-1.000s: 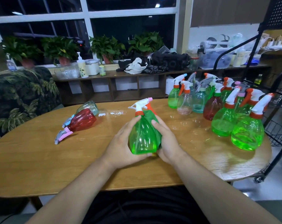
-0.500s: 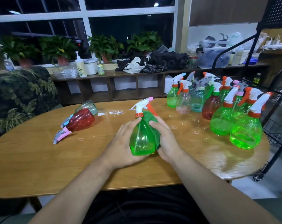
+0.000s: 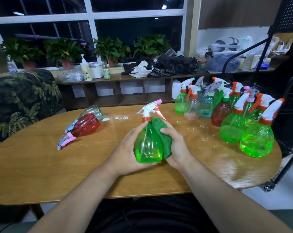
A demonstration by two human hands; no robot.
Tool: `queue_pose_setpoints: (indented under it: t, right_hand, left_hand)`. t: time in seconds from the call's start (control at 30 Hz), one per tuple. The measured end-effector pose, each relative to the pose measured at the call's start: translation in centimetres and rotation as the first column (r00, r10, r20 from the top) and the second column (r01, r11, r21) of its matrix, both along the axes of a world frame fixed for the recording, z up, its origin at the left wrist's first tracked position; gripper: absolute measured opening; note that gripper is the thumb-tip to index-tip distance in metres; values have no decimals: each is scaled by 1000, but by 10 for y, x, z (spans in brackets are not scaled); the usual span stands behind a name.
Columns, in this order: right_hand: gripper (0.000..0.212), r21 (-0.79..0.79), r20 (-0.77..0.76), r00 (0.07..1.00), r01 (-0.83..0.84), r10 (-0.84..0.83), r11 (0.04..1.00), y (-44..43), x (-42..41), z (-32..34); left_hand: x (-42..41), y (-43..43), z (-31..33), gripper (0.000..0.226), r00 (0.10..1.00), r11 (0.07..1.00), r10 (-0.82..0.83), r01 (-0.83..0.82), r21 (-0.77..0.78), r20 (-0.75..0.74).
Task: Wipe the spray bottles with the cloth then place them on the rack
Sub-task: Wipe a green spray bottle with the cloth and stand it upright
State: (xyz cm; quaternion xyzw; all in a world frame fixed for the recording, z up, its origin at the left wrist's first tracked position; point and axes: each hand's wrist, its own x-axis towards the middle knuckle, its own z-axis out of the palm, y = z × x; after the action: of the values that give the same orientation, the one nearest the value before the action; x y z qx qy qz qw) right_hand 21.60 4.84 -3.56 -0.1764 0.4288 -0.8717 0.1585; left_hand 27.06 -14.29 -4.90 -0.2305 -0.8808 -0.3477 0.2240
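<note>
Plants (image 3: 111, 47) were ranged behind the wooden table (image 3: 33, 165); green bottle (image 3: 147, 145) was gripped by left hand (image 3: 125, 153), cloth (image 3: 166, 142) by right hand (image 3: 177, 147).

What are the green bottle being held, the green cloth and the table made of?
The green bottle looks like clear, glossy plastic: you see through it. The cloth seems soft, matte fabric, perhaps microfibre: it bunches. The table shows wood grain, maybe veneer, with a shiny surface.
</note>
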Motion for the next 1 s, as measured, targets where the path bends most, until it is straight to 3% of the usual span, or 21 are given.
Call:
queue_pose_setpoints:
  t: [0.23,0.47,0.6,0.7,0.83,0.93,1.0]
  right_hand:
    - [44,-29,-5,1000,7,-7,1000,-2,0,-1]
    - [37,52,-210,972,118,-105,992,-7,1,-8]
    - [42,185,-496,850,303,-177,935,-14,6,-16]
    - [46,235,-678,719,413,-156,880,-15,4,-22]
    - [49,284,-778,623,463,-80,840,-17,7,-25]
    - [48,295,-758,645,473,-98,830,-18,7,-25]
    - [45,299,-681,721,432,-128,851,-16,6,-23]
  left_hand:
    - [2,4,-1,123,998,999,-13,10,-44,-64]
    - [-7,3,-8,119,990,996,93,-94,0,-103]
    - [-11,-7,-10,117,981,987,163,-163,10,-103]
    - [-13,-8,-11,116,963,963,254,-244,112,-85]
    - [-16,-9,-8,116,924,903,378,-354,243,-55]
    - [-15,-11,-9,116,923,912,377,-357,204,-72]
    - [-13,-10,-10,116,947,947,309,-297,121,-94]
